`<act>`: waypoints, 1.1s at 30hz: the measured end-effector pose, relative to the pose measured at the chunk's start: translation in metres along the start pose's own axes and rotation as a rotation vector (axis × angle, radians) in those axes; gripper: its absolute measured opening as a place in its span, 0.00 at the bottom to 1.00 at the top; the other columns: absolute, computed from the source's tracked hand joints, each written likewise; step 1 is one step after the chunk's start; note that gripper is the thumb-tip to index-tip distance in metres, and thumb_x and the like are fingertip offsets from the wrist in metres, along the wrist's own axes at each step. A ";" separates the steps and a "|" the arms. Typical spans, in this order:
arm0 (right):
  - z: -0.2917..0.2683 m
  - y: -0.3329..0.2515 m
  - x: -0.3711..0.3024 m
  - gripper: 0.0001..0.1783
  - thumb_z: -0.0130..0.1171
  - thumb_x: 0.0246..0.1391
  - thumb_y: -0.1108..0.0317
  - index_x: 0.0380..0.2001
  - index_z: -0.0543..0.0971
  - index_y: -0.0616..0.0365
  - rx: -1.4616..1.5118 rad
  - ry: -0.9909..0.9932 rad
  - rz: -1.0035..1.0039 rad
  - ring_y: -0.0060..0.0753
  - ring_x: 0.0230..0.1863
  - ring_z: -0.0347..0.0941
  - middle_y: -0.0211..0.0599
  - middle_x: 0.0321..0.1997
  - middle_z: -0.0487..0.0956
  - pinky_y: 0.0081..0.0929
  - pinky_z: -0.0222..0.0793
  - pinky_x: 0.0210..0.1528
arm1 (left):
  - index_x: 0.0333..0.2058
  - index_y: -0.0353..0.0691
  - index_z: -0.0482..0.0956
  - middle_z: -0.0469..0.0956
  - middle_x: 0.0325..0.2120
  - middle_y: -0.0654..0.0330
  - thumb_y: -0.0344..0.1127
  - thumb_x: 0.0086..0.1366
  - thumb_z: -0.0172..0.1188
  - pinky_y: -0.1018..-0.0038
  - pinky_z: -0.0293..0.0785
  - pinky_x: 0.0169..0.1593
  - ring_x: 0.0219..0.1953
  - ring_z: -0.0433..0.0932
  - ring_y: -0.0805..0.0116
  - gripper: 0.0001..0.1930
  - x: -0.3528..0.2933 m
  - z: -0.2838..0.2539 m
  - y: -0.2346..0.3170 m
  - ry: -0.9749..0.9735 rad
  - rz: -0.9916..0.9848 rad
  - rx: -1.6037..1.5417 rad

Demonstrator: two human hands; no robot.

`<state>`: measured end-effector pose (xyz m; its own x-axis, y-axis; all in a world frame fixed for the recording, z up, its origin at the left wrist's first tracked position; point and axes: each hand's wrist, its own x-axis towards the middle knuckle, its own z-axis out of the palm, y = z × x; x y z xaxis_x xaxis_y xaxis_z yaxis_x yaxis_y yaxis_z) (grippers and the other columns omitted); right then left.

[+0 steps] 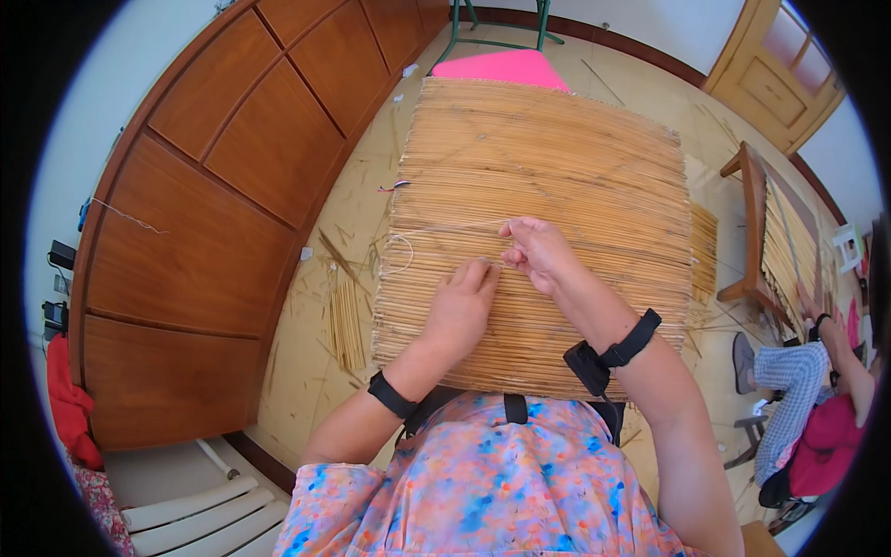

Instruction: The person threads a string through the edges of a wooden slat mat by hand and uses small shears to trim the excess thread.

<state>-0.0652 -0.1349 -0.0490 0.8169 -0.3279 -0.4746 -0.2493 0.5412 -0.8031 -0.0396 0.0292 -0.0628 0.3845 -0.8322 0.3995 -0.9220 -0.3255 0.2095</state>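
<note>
At the far left, a red cloth [70, 408] hangs beside a wall of brown wooden cabinet doors [223, 204]. A white plastic chair [200, 511] stands below them. No package, label or sign can be made out anywhere in the view.

A small bundle of loose reeds [348, 320] lies on the tiled floor [306, 371], just beside the left edge of the woven reed mat [548, 158]. The placement probably keeps spare stalks within reach.

The mat lies flat and spreads from the person's lap outward across the floor. A thin pale string [401, 252] loops on its left part, near the hands.

The left hand [459, 311] rests palm down on the mat, fingers together and pressed flat. This appears to hold the stalks steady. The right hand [538, 252] sits just beside it, slightly farther out. Its fingertips are pinched together at the mat surface, apparently on the string or a stalk; which one cannot be told. Each wrist carries a black strap.

A pink panel [506, 67] shows past the far edge of the mat. To the right stands a wooden frame [756, 223] holding more reeds. At the right rim, another person's hand [809, 306] reaches toward that frame.
</note>
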 end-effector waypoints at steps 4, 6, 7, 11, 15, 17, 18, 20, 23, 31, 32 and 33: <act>-0.002 0.002 0.004 0.10 0.45 0.58 0.68 0.27 0.74 0.58 -0.128 -0.046 0.040 0.18 0.16 0.62 0.28 0.14 0.66 0.19 0.56 0.16 | 0.41 0.32 0.72 0.68 0.37 0.57 0.29 0.50 0.50 0.66 0.67 0.41 0.42 0.69 0.61 0.17 0.004 0.000 0.001 -0.083 -0.035 0.004; 0.000 0.002 0.006 0.09 0.46 0.57 0.68 0.27 0.74 0.58 -0.181 -0.033 0.083 0.19 0.17 0.62 0.28 0.16 0.67 0.19 0.58 0.16 | 0.41 0.32 0.72 0.68 0.37 0.57 0.29 0.50 0.50 0.67 0.67 0.40 0.42 0.69 0.62 0.17 0.004 0.002 -0.002 -0.112 -0.056 0.021; 0.005 0.001 0.006 0.09 0.47 0.57 0.68 0.28 0.75 0.58 -0.233 -0.025 0.116 0.19 0.18 0.63 0.28 0.18 0.68 0.19 0.60 0.17 | 0.41 0.33 0.73 0.68 0.37 0.57 0.29 0.50 0.50 0.67 0.67 0.39 0.42 0.69 0.61 0.17 0.002 0.003 -0.004 -0.119 -0.061 0.006; 0.014 -0.005 -0.009 0.05 0.50 0.54 0.69 0.29 0.75 0.56 -0.236 -0.036 -0.013 0.20 0.20 0.65 0.27 0.22 0.70 0.18 0.66 0.23 | 0.39 0.35 0.73 0.68 0.35 0.58 0.30 0.50 0.50 0.66 0.68 0.38 0.41 0.70 0.61 0.15 -0.001 0.005 -0.005 -0.161 -0.128 -0.045; -0.005 -0.009 0.005 0.06 0.53 0.54 0.67 0.29 0.75 0.57 -0.229 -0.025 -0.121 0.18 0.19 0.62 0.26 0.22 0.69 0.17 0.65 0.26 | 0.41 0.36 0.72 0.68 0.37 0.55 0.29 0.52 0.50 0.65 0.70 0.39 0.42 0.70 0.59 0.16 -0.001 -0.011 -0.013 -0.185 -0.154 -0.075; -0.016 -0.013 0.010 0.08 0.53 0.55 0.65 0.29 0.75 0.58 -0.272 -0.076 -0.134 0.17 0.19 0.60 0.26 0.22 0.68 0.16 0.64 0.25 | 0.44 0.38 0.72 0.69 0.40 0.53 0.27 0.53 0.51 0.65 0.71 0.42 0.44 0.71 0.54 0.17 -0.006 -0.026 -0.025 -0.063 -0.122 -0.423; -0.019 -0.014 0.015 0.09 0.53 0.55 0.64 0.30 0.75 0.59 -0.346 -0.060 -0.183 0.16 0.19 0.60 0.25 0.21 0.67 0.16 0.63 0.25 | 0.44 0.39 0.72 0.70 0.40 0.52 0.27 0.53 0.52 0.66 0.71 0.43 0.44 0.71 0.53 0.17 -0.015 -0.038 -0.042 0.084 -0.115 -0.417; -0.031 -0.013 0.019 0.10 0.53 0.56 0.63 0.31 0.75 0.60 -0.437 -0.040 -0.209 0.15 0.19 0.59 0.24 0.20 0.66 0.15 0.62 0.24 | 0.45 0.40 0.73 0.71 0.40 0.51 0.27 0.53 0.54 0.66 0.71 0.43 0.42 0.72 0.52 0.17 -0.044 -0.076 -0.096 0.259 -0.119 -0.339; -0.047 -0.015 0.021 0.11 0.51 0.57 0.64 0.33 0.75 0.61 -0.504 0.020 -0.263 0.15 0.19 0.58 0.24 0.21 0.67 0.14 0.61 0.24 | 0.43 0.38 0.74 0.73 0.38 0.50 0.26 0.54 0.53 0.66 0.72 0.40 0.38 0.73 0.52 0.16 -0.116 -0.099 -0.178 0.312 -0.461 -0.236; -0.043 -0.013 0.019 0.11 0.48 0.59 0.66 0.37 0.74 0.62 -0.507 0.071 -0.252 0.14 0.19 0.57 0.23 0.20 0.67 0.13 0.61 0.26 | 0.30 0.36 0.77 0.76 0.30 0.44 0.37 0.55 0.52 0.59 0.71 0.42 0.37 0.74 0.47 0.11 -0.365 0.084 -0.217 -0.518 -1.144 -0.173; -0.046 -0.013 0.019 0.11 0.48 0.59 0.66 0.37 0.74 0.62 -0.518 0.082 -0.253 0.14 0.19 0.57 0.23 0.20 0.67 0.13 0.61 0.26 | 0.30 0.36 0.77 0.76 0.30 0.44 0.37 0.55 0.52 0.59 0.71 0.42 0.36 0.75 0.47 0.11 -0.384 0.108 -0.208 -0.562 -1.090 -0.175; -0.050 -0.013 0.018 0.11 0.48 0.59 0.66 0.37 0.74 0.62 -0.534 0.082 -0.281 0.14 0.19 0.58 0.24 0.20 0.67 0.14 0.61 0.27 | 0.29 0.35 0.77 0.76 0.30 0.44 0.38 0.55 0.53 0.59 0.71 0.42 0.36 0.75 0.47 0.11 -0.402 0.130 -0.200 -0.563 -1.093 -0.169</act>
<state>-0.0731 -0.1865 -0.0649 0.8518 -0.4721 -0.2270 -0.2733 -0.0308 -0.9614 -0.0153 0.3707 -0.3809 0.8367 -0.2509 -0.4868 -0.0963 -0.9425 0.3201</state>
